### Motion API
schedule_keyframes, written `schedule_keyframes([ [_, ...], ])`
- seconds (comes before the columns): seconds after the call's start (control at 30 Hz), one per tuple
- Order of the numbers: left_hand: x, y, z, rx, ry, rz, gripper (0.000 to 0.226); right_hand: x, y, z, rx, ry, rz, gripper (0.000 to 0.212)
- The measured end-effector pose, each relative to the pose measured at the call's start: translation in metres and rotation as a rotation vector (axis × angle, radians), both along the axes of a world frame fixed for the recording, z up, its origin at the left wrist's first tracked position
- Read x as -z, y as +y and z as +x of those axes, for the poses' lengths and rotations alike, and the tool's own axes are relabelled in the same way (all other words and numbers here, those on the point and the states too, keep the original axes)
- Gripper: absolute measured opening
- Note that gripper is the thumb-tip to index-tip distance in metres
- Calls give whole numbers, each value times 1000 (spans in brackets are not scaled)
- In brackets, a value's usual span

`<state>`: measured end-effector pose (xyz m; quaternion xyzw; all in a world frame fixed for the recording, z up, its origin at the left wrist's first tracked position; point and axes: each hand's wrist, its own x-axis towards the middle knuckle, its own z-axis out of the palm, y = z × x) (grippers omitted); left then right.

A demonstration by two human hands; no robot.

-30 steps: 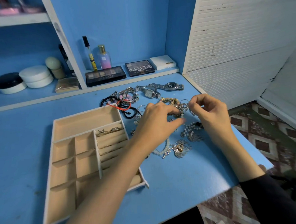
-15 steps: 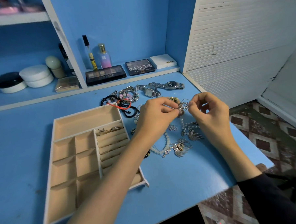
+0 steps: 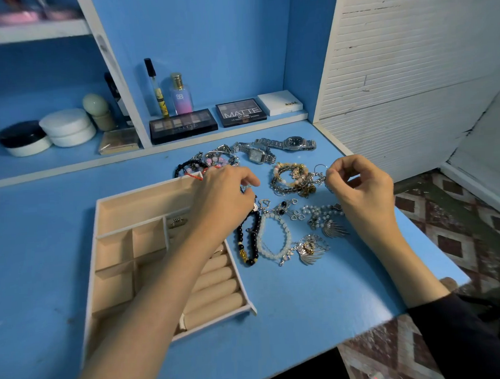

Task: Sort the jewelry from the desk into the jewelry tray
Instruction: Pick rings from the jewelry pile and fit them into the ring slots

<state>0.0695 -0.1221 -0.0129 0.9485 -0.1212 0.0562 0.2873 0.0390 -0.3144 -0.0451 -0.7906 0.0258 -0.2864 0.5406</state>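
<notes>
Fingers of the right hand pinch a silver hoop mid-frame, left hand curled, contents unclear, over the tray at lower left: barely begun, one small piece showing inside, the jewelry heap on the desk waiting.

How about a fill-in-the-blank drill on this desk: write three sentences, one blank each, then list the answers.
The desk is painted ____.
The palette beside the white box reads ____.
The black bead bracelet lies between the jewelry tray and the ____ bead bracelet.
Answers: blue; MATTE; white.
</notes>
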Motion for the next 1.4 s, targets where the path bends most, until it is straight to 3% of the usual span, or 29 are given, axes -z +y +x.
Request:
schedule_keyframes([
  [0.2,1,4,-3,101,12,159,27,0,2,-1,-87,28,-41,10],
  [0.37,1,10,-10,68,-51,269,27,0,3,-1,-107,34,-63,10],
  [0.6,3,4,-4,191,-48,193,24,1,2,-1,-106,47,-86,14],
  [0.77,10,-10,7,310,-24,283,28,1,2,0,-101,48,-94,10],
  [0.9,12,-14,10,314,-64,309,31,2,1,1,-100,47,-106,10],
  [1.1,12,-9,14,288,-43,248,15,2,1,1,-97,45,-128,9],
  [1.27,13,-11,19,282,-10,221,28,2,1,1,-95,45,-133,8],
  [1.4,11,-16,23,289,20,223,25,3,1,1,-97,37,-145,8],
])
